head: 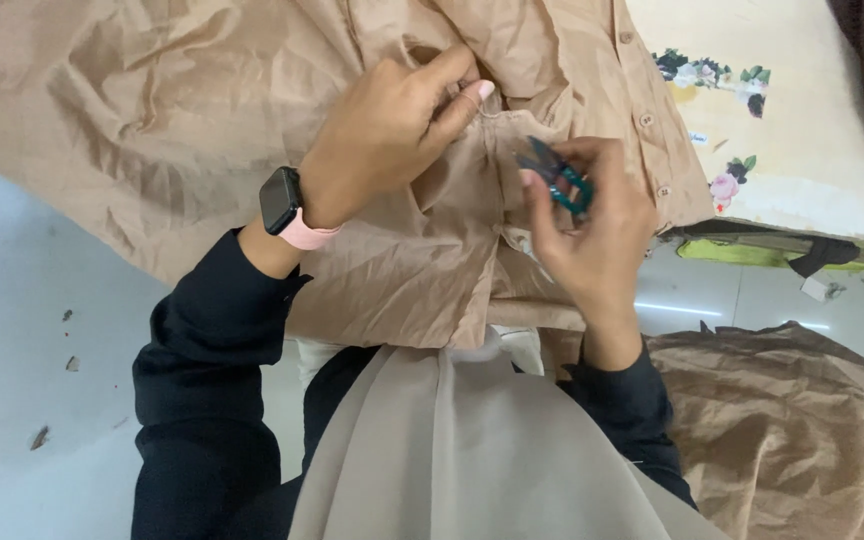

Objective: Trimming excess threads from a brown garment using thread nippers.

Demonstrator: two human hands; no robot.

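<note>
A tan buttoned shirt (182, 110) lies crumpled across my lap. My left hand (392, 125), with a black watch on a pink strap (282, 205) at the wrist, pinches a fold of the shirt's fabric near the collar. My right hand (592, 230) holds a small teal thread snipper (557, 175), its blades pointing up-left toward the pinched spot, close to the left fingertips. A row of buttons (647, 120) runs down the shirt's placket just right of my hands. Both sleeves are dark navy.
A cream cloth with flower prints (792, 110) covers a mattress at upper right. A brown crumpled garment (802, 430) lies at lower right. A pale grey cloth (462, 450) drapes down at the bottom centre. White floor (22, 340) with small scraps lies left.
</note>
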